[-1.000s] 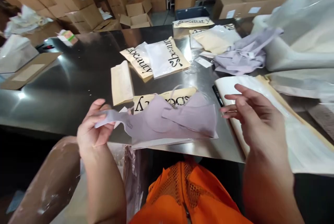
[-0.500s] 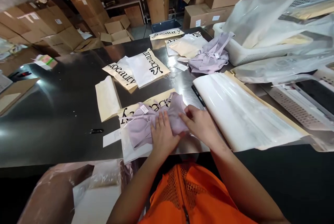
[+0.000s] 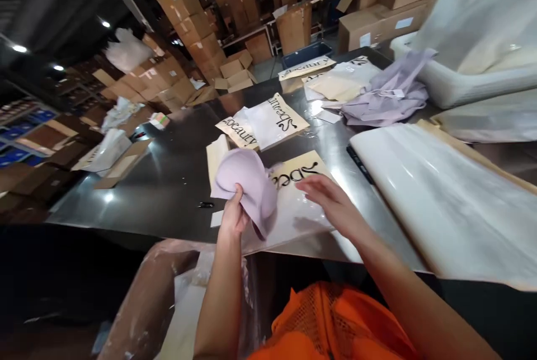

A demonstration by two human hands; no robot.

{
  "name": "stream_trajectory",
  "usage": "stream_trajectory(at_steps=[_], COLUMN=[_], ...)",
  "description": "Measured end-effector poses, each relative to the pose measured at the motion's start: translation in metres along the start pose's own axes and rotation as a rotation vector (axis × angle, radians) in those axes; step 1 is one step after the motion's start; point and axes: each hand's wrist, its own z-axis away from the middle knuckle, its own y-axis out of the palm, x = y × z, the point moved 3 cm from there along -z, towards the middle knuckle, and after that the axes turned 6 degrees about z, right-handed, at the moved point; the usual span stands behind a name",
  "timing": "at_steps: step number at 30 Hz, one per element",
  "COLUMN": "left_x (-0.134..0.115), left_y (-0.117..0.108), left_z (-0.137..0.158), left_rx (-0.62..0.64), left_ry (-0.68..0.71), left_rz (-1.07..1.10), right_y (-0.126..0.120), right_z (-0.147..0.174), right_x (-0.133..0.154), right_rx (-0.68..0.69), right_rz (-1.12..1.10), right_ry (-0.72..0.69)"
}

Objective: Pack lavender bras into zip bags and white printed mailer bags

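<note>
We see the left hand [image 3: 232, 217] pinching a folded lilac garment [image 3: 248, 186], lifted just above the steel worktop [image 3: 159, 181]. The right hand [image 3: 331, 206] is spread, fingers loosely extended, resting on a clear printed bag [image 3: 298, 198] that lies flat beside the garment. To the right sits a stack of clear bags [image 3: 440, 192]; farther back, a heap of lilac garments [image 3: 388, 100] lies near more printed bags [image 3: 268, 119].
</note>
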Motion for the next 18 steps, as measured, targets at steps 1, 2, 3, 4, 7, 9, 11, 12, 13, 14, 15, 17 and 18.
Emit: stream_trajectory(at_steps=[1, 2, 3, 4, 7, 9, 11, 12, 13, 14, 15, 17, 18], left_x=[-0.011, -0.021, -0.03, -0.038, -0.054, -0.058, -0.058, -0.056, -0.054, -0.052, -0.051, -0.05, -0.05], left_y=[-0.006, -0.012, -0.016, -0.02, -0.03, -0.033, -0.034, -0.033, -0.032, -0.03, -0.027, -0.019, -0.013], left_z=[0.003, 0.005, 0.007, 0.008, 0.008, 0.007, 0.007, 0.007, 0.008, 0.009, 0.011, 0.018, 0.024], left_rx=[-0.011, -0.01, 0.0, 0.013, 0.076, 0.129, 0.183, 0.204, 0.226, 0.249, 0.268, 0.301, 0.319], left_ry=[0.021, 0.041, 0.062, 0.084, 0.192, 0.292, 0.356, 0.367, 0.369, 0.374, 0.393, 0.495, 0.572], left_rz=[0.085, 0.18, 0.272, 0.342, 0.286, 0.086, -0.131, -0.208, -0.263, -0.297, -0.32, -0.454, -0.594], right_y=[-0.008, -0.015, -0.022, -0.027, -0.032, -0.028, -0.019, -0.012, -0.004, 0.005, 0.014, 0.03, 0.035], right_z=[0.009, 0.017, 0.026, 0.034, 0.055, 0.067, 0.08, 0.087, 0.093, 0.1, 0.105, 0.113, 0.114], right_x=[-0.011, -0.022, -0.034, -0.044, -0.059, -0.056, -0.047, -0.042, -0.038, -0.034, -0.031, -0.028, -0.027], right_rx=[-0.006, -0.006, 0.001, 0.02, 0.144, 0.248, 0.357, 0.411, 0.469, 0.529, 0.583, 0.669, 0.706], right_rz=[-0.005, -0.018, -0.043, -0.065, -0.095, -0.095, -0.097, -0.102, -0.113, -0.134, -0.17, -0.302, -0.395], right_ry=[0.063, 0.13, 0.198, 0.262, 0.389, 0.413, 0.407, 0.404, 0.407, 0.418, 0.439, 0.529, 0.591])
